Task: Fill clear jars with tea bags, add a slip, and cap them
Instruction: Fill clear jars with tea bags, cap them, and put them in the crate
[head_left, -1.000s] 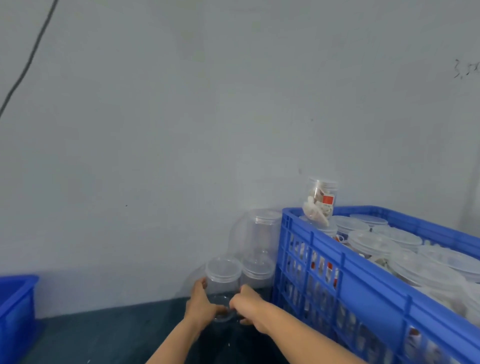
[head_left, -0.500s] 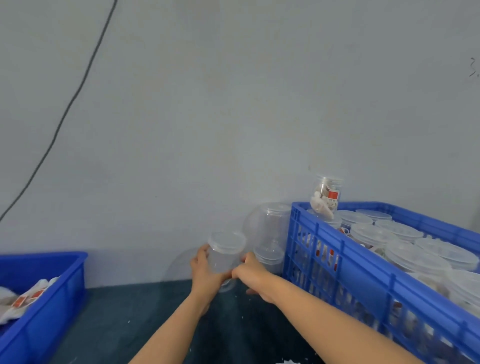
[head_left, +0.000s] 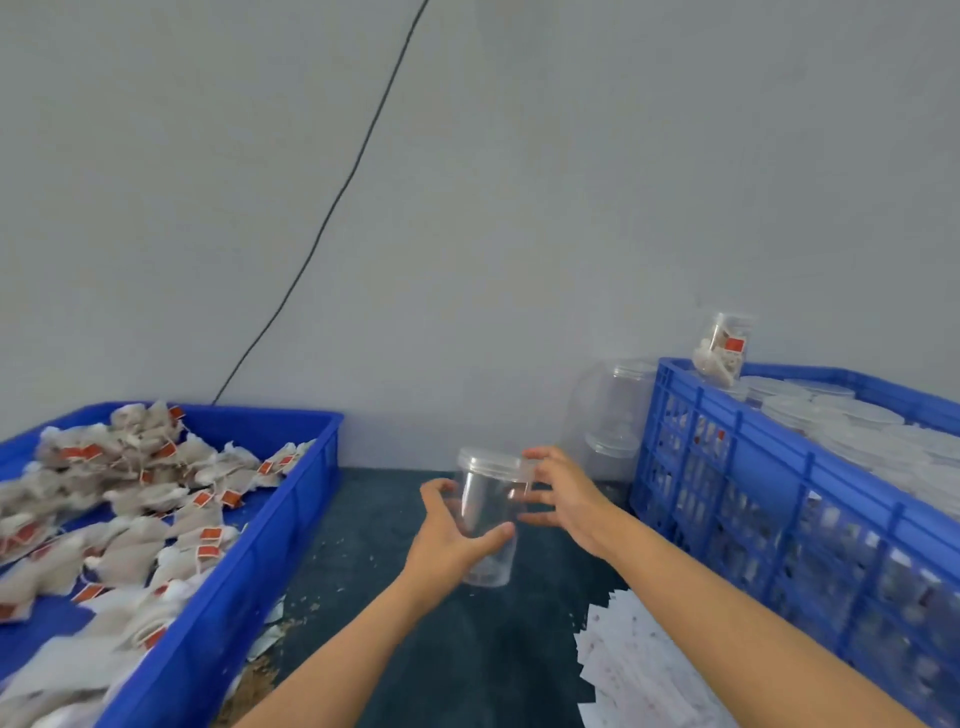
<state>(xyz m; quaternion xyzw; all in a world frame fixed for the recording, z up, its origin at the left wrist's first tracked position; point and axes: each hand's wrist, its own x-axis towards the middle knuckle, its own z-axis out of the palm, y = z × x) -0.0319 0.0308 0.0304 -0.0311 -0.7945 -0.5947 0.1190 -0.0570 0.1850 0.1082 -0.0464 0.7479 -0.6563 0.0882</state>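
Note:
An empty clear jar (head_left: 488, 509) with its cap (head_left: 491, 460) on hangs above the dark table, tilted slightly. My left hand (head_left: 457, 535) grips the jar's body from the left, thumb across its front. My right hand (head_left: 563, 496) has its fingertips on the cap's right edge, fingers spread. Tea bags (head_left: 130, 499) with red tags are heaped in a blue tray (head_left: 291, 499) on the left. White paper slips (head_left: 639, 660) lie on the table at the lower right.
A blue slotted crate (head_left: 779, 499) of capped, filled jars stands on the right, one filled jar (head_left: 722, 348) on top. Stacked empty clear jars (head_left: 613, 410) in a plastic bag stand against the wall beside it. A black cable (head_left: 332, 208) runs down the wall.
Both hands have brought the capped jar away from the stack by the wall, toward me. The view has swung left, and the tea bag tray and slips now show.

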